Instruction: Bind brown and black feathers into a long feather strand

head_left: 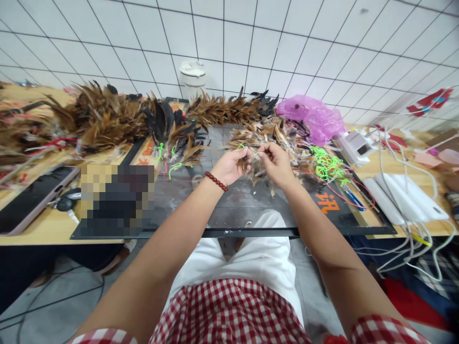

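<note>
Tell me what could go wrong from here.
The thin strand held between the left hand and the right hand might slip, since little of it shows. The green string lies in a loose tangle near the loose feathers, so it could snag them. The white cables droop over the edge of the table, so a passing arm or leg may tug them.

Thin yellow-green thread — a short stretch between the hands, beside small brown feathers
</note>
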The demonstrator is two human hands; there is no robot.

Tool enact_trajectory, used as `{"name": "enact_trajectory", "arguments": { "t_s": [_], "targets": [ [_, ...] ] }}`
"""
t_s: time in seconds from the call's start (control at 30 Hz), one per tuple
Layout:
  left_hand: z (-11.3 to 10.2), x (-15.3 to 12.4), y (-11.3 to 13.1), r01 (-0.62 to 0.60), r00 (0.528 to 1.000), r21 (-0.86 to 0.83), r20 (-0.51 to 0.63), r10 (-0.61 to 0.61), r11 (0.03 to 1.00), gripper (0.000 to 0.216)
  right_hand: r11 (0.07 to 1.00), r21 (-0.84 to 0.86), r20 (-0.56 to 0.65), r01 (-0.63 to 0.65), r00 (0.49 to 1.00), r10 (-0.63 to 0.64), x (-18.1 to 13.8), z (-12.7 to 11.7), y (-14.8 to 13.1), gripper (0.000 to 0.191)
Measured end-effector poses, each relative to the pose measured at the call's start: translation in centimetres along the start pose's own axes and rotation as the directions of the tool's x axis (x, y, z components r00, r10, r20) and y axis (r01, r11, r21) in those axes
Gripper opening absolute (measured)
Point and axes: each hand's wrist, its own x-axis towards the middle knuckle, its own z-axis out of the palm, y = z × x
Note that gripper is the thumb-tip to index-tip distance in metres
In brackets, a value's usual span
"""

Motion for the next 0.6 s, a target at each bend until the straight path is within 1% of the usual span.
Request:
{"name": "enact_trajectory", "arguments": {
  "t_s": [0.07,0.13,0.23,0.3,0.37,0.47,0.53,0.57,0.6],
  "targets": [
    [0.0,0.1,-0.3,-0.032,0.999,0.113,0.000,0.033,0.993,0.024,0.986,-0.103,-0.015,0.131,0.991,-0.133,0.1,-0.4,-0.4,0.008],
    [0.1,0.2,-0.7,-0.071,0.997,0.252,-0.002,0.074,0.965,0.029,0.951,-0.205,0.027,0.230,0.973,-0.229,0.1,-0.7,-0.6,0.010],
    [0.4,0.4,-1.4,-0.111,0.993,0.417,0.004,0.120,0.902,0.031,0.888,-0.332,0.103,0.318,0.948,-0.301,0.1,-1.0,-0.5,0.012],
    [0.6,0.4,-1.7,-0.130,0.990,0.501,0.027,0.135,0.856,0.028,0.858,-0.378,0.107,0.347,0.937,-0.332,0.0,-1.2,-0.2,0.014],
    [0.7,0.3,-1.7,-0.168,0.985,0.601,0.082,0.150,0.781,0.026,0.854,-0.381,0.096,0.354,0.934,-0.344,0.0,-1.3,-0.1,0.018],
    [0.8,0.1,-1.5,-0.269,0.963,0.766,0.204,0.176,0.584,0.026,0.887,-0.298,0.120,0.353,0.936,-0.332,0.0,-1.3,-0.3,0.021],
    [0.8,0.1,-1.4,-0.326,0.944,0.820,0.258,0.204,0.470,0.027,0.918,-0.205,0.139,0.340,0.938,-0.317,0.0,-1.3,-0.5,0.020],
    [0.7,0.1,-1.4,-0.342,0.937,0.828,0.266,0.225,0.445,0.028,0.931,-0.168,0.126,0.323,0.944,-0.305,0.1,-1.3,-0.6,0.020],
    [0.6,0.1,-1.4,-0.346,0.934,0.828,0.259,0.248,0.440,0.027,0.944,-0.139,0.090,0.299,0.953,-0.288,0.1,-1.4,-0.7,0.019]
  ]
}}
